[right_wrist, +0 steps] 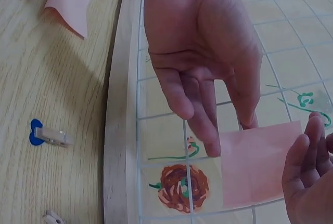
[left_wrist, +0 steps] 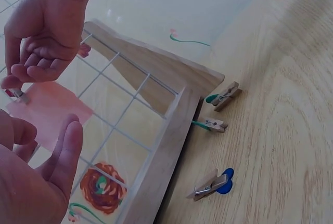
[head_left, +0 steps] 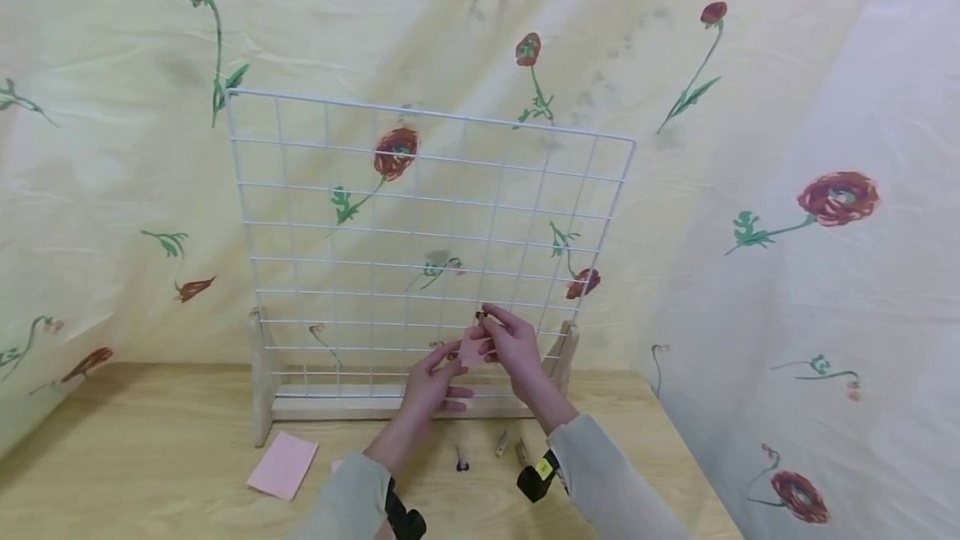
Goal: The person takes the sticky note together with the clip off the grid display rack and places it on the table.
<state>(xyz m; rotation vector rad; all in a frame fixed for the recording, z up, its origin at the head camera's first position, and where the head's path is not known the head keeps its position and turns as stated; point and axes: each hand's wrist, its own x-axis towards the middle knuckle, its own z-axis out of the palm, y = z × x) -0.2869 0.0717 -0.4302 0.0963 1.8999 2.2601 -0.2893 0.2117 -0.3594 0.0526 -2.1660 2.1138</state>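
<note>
A square of pink paper is against the lower right part of a white wire grid. My left hand pinches its left edge between thumb and index finger, the other fingers held loosely below. At the paper's top edge, my right hand grips a small wooden clothespin with a red bit on it. Whether the clothespin's tips bite on both paper and wire is hidden by the fingers. Three more clothespins lie on the table, one with a blue heart, two with green ends.
The grid stands in a wooden base with upright side pieces. More pink paper lies on the wooden table, left of my left forearm. Behind everything hangs a flowered cloth.
</note>
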